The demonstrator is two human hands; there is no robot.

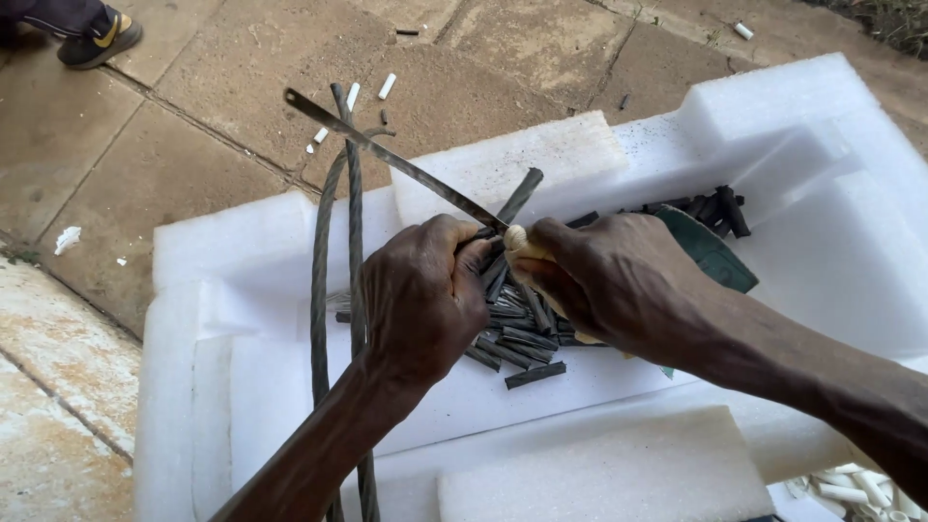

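The left hand (422,295) is clenched around a short dark piece of cable (517,198), which sticks up and away from its fingers at a slant. Just beside it, touching at the knuckles, the right hand (609,280) grasps the pale handle (522,244) of a long knife (387,155); the thin blade runs from between the two hands out past the left hand, its tip above the paving. The blade lies against the held piece close to the left fingers.

Directly beneath both hands sits a heap of cut dark cable pieces (517,343), resting in a white foam tray (242,319). A second cluster of such pieces (710,208) lies beyond the right hand, near a dark green object (710,253) partly hidden by the right wrist. A long grey twisted cable (333,251) runs alongside the left forearm and loops out past the left hand. On the paving stones (174,106) beyond the blade tip lie small white tube scraps (387,86), and far off past the left hand a shoe (97,39) belongs to another person
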